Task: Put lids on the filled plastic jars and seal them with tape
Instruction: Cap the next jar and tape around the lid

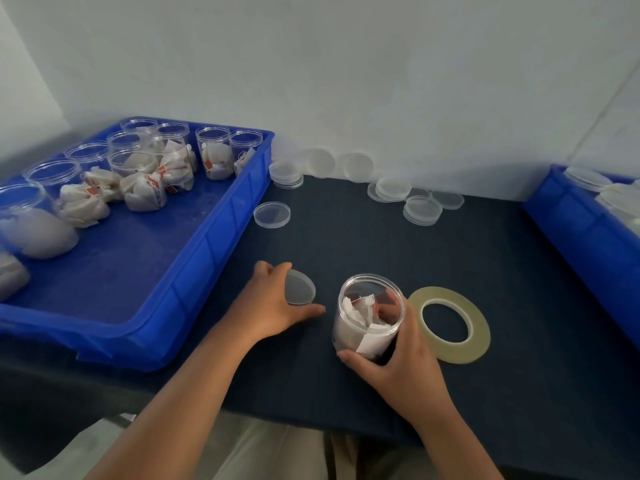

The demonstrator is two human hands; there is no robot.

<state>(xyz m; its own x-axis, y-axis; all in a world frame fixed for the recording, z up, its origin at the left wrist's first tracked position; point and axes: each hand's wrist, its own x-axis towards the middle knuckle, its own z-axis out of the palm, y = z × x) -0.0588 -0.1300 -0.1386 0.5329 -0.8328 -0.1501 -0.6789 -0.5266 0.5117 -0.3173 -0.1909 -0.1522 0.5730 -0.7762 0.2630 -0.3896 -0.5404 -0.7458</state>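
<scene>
A clear plastic jar (369, 318), filled with white paper sachets (356, 308) and not yet lidded, is gripped by the right hand (401, 365) near the front middle of the bench (346, 244), which is covered in dark blue cloth. The thumb is pressed to the jar's near side and the fingers (412, 323) are curled round its far side, where they are partly seen through the clear wall. A round translucent lid (300, 288) is held in the left hand (270, 308), just left of the jar and apart from it. The lid is tilted on edge and pinched between the thumb below and the fingers above. A flat roll of clear tape (481, 332) lies on the bench just beside the right hand, on its right. At the left a blue crate (214, 233) is seen, in which more open jars (216, 152) of sachets are stood toward its back and left. Loose lids (420, 209), some stacked, are scattered along the bench's far edge by the white wall (381, 81), and a single lid (272, 214) lies alone near the crate. A second blue crate (575, 233) is partly seen at the right.
</scene>
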